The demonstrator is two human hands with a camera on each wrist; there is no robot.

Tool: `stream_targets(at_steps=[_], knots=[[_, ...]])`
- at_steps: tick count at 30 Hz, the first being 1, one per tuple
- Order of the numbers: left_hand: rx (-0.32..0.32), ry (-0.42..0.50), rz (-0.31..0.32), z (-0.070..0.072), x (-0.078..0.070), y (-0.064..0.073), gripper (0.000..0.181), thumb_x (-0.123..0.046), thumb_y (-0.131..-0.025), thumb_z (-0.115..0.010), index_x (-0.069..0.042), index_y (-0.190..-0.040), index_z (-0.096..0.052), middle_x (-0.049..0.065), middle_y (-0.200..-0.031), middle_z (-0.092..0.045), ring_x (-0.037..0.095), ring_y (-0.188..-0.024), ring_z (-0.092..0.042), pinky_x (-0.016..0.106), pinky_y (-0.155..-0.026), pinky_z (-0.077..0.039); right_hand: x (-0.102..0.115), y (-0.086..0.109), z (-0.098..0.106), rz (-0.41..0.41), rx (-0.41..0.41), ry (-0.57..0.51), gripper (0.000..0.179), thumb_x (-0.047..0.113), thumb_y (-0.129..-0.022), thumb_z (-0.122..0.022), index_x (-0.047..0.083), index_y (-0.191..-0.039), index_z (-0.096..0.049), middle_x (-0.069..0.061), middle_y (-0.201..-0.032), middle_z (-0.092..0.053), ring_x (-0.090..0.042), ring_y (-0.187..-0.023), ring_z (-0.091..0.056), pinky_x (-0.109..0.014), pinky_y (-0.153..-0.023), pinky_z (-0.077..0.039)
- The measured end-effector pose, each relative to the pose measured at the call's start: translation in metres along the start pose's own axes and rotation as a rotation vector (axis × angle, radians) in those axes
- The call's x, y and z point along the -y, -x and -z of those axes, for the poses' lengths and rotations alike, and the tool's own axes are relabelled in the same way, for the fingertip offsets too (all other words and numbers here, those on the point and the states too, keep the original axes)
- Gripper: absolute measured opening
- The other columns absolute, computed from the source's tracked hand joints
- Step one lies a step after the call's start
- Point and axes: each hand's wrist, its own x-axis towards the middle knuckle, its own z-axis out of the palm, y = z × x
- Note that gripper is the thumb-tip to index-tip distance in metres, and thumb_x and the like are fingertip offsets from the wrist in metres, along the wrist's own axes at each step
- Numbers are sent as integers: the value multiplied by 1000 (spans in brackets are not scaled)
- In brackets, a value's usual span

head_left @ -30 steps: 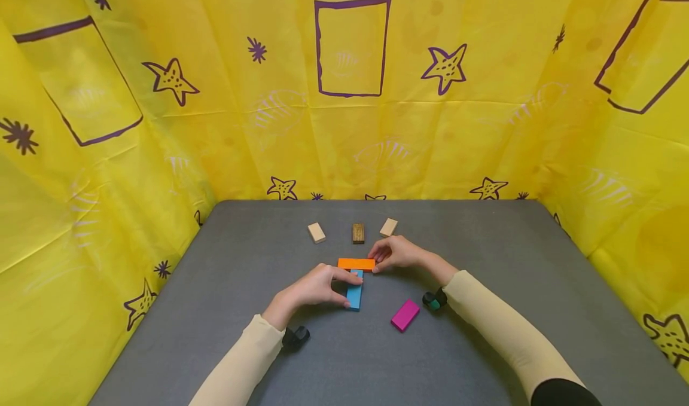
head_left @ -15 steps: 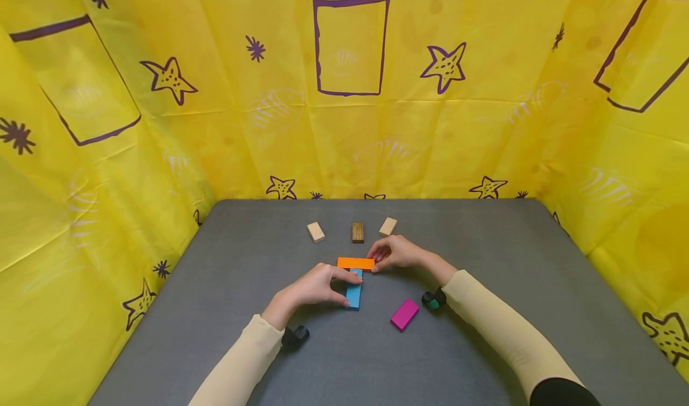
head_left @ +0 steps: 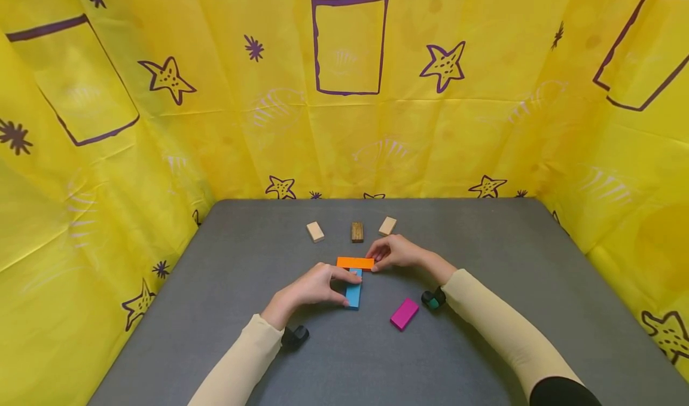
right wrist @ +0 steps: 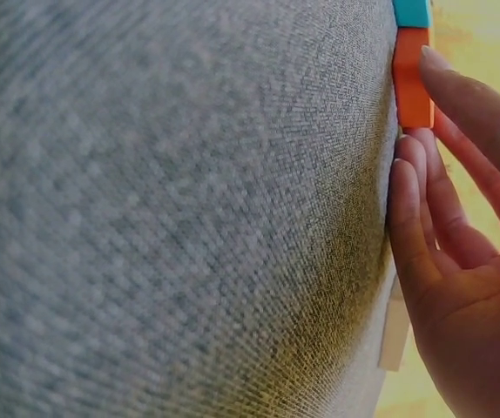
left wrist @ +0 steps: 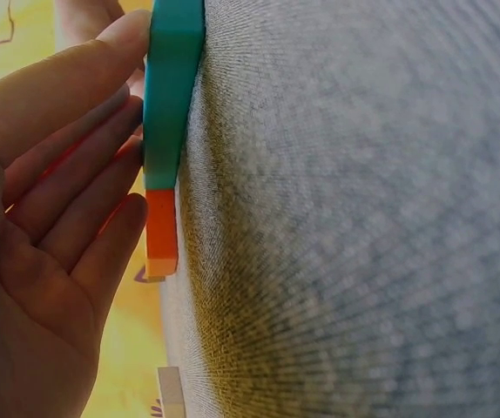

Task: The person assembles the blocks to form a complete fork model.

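Observation:
In the head view a blue block [head_left: 353,296] and an orange block [head_left: 355,263] lie flat on the table, forming a T. The orange one runs crosswise at the blue one's far end. My left hand [head_left: 319,287] pinches the blue block between thumb and fingers, partly covering it. At the orange block's right end, my right hand [head_left: 397,253] holds it between thumb and fingers. The left wrist view has my thumb against the blue block [left wrist: 166,104], with the orange block [left wrist: 161,228] adjoining. In the right wrist view, my thumb rests on the orange block [right wrist: 414,78].
A magenta block [head_left: 404,314] lies nearer on the right. Beyond the orange block sit a pale wooden block [head_left: 315,232], a dark brown block [head_left: 357,232] and another pale block [head_left: 387,226]. A yellow patterned cloth [head_left: 344,137] surrounds the grey table [head_left: 344,364].

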Motion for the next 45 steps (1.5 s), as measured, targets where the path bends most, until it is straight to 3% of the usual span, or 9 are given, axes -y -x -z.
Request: stream_targets(at_steps=[45], knots=[[-4,-18,-6,0,0,0,52,-31,-75,-80,-24,-124,-65,-18,-121,-63,5,-121,-53,35,-106,-41,3,1,-1,12,5,11,25,23,-80,-77,17,-103,-70,4,-92,-68,-8,-83,-61,-21,-78,-53]])
